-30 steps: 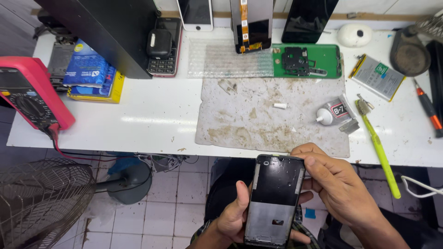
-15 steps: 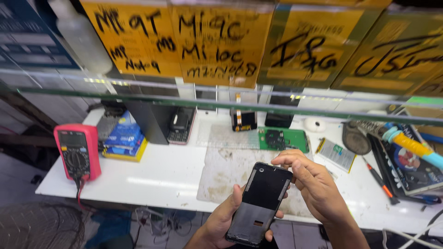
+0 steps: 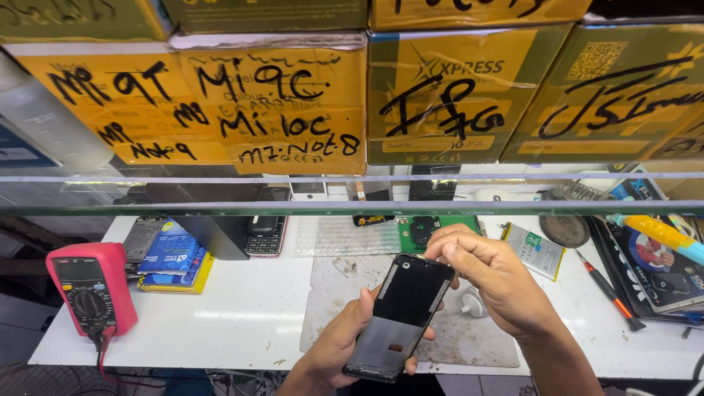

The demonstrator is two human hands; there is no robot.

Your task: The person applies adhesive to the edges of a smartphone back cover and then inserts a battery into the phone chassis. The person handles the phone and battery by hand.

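- The left hand (image 3: 345, 345) cups the lower half of a dark phone frame (image 3: 402, 315) from beneath, fingers closed around its edges.
- The right hand (image 3: 491, 275) pinches the frame's top corner, fingertips pressed together on it.
- Under the held frame lies a stained grey mat (image 3: 330, 293) on the white bench (image 3: 242, 315).
- Well left of the grip stands a red multimeter (image 3: 92, 290); to its right lies a red-handled screwdriver (image 3: 609, 287).

A white table (image 3: 242, 315) carries a red multimeter (image 3: 92, 290) at nine o'clock, a blue-and-yellow packet stack (image 3: 172, 257) beside it, a stained grey work mat (image 3: 469, 337) at centre, a green circuit mat (image 3: 433, 233) at twelve o'clock and a red-handled screwdriver (image 3: 609, 290) at three o'clock.
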